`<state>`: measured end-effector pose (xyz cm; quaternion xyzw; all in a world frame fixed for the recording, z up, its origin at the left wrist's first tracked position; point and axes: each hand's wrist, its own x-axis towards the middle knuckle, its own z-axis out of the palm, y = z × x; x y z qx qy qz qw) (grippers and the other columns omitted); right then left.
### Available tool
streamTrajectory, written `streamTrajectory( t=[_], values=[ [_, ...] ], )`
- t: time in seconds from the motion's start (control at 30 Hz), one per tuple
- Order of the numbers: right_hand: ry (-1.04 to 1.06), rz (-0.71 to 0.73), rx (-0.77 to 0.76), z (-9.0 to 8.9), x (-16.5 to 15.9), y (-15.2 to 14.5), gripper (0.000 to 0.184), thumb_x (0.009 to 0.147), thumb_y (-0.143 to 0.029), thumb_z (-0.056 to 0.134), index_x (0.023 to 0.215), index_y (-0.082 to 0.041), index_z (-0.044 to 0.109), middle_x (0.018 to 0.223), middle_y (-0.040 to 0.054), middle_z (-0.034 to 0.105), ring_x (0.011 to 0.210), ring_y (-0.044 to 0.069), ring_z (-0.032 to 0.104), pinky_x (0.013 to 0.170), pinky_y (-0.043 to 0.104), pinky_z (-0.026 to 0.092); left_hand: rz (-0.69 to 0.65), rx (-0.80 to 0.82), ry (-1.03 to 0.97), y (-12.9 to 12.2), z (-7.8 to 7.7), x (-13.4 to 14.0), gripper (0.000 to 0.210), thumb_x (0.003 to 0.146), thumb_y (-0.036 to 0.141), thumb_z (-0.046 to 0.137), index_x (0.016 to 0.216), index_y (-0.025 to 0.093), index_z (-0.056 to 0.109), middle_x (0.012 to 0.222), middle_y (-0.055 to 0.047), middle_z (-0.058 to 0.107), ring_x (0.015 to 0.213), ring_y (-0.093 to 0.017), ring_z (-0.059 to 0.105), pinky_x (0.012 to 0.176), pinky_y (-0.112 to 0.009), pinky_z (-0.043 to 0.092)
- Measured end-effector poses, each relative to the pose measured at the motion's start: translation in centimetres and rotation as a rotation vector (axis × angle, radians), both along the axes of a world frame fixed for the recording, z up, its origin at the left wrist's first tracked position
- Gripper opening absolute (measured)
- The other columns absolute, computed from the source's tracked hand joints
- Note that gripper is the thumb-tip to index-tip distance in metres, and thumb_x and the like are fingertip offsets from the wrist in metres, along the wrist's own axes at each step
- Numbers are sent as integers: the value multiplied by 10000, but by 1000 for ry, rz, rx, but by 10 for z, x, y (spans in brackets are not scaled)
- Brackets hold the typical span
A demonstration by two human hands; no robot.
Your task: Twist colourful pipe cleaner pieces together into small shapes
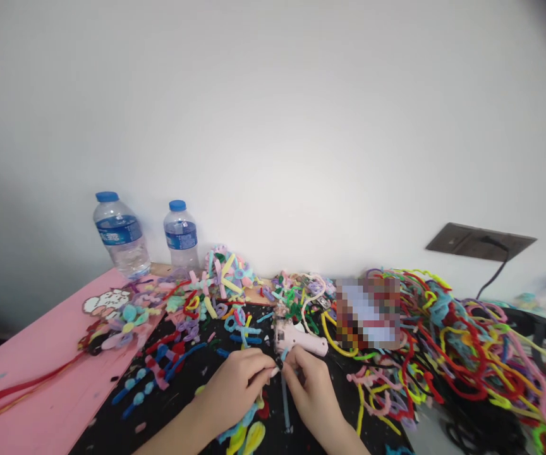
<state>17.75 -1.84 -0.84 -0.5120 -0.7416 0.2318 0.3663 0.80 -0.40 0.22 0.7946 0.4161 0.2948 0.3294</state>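
My left hand (242, 382) and my right hand (313, 387) meet fingertip to fingertip over the black mat (192, 404). Both are closed in a pinch. A small black piece (279, 364) shows between the fingertips, and a bit of light blue is at the right fingers; the fingers hide most of what they hold. Just beyond lies a pale pink glue gun (299, 339). A thin clear stick (286, 404) lies on the mat between my wrists. Yellow petal-like shapes (249, 437) and light blue fuzzy pieces lie below my left wrist.
Loose pipe cleaners (472, 354) are heaped at the right. Fuzzy shapes (228, 272) pile up along the wall. Two water bottles (120, 243) stand at the back left. Pink board (40, 373) covers the left side, bearing a red loop (26, 388). A wall socket (479, 241) holds a plugged cable.
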Motion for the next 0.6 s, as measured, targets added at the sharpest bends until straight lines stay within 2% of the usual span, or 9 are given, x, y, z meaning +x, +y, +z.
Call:
streamTrajectory(
  t=[0.17, 0.37, 0.6],
  values=[
    [14, -5, -8, -3, -1, -1, 217, 858, -176, 438, 651, -193, 376, 597, -35, 437, 540, 103, 413, 505, 209, 302, 0, 69, 28, -2, -1, 0, 279, 885, 217, 405, 765, 183, 655, 691, -27, 590, 654, -139, 548, 624, -209, 389],
    [58, 41, -68, 0, -3, -1, 120, 857, -149, 434, 759, -177, 497, 663, -6, 533, 584, 122, 483, 551, 214, 372, 80, 104, 36, -2, -4, -1, 283, 886, 206, 381, 791, 192, 647, 705, -36, 597, 657, -150, 546, 636, -218, 405],
    [-38, 37, 49, -4, -2, -3, 155, 849, -111, 412, 720, -190, 447, 637, -14, 507, 560, 119, 473, 518, 216, 356, 120, 77, -9, -1, -6, 1, 251, 873, 183, 391, 781, 185, 625, 712, -33, 594, 661, -149, 539, 647, -234, 406]
  ],
)
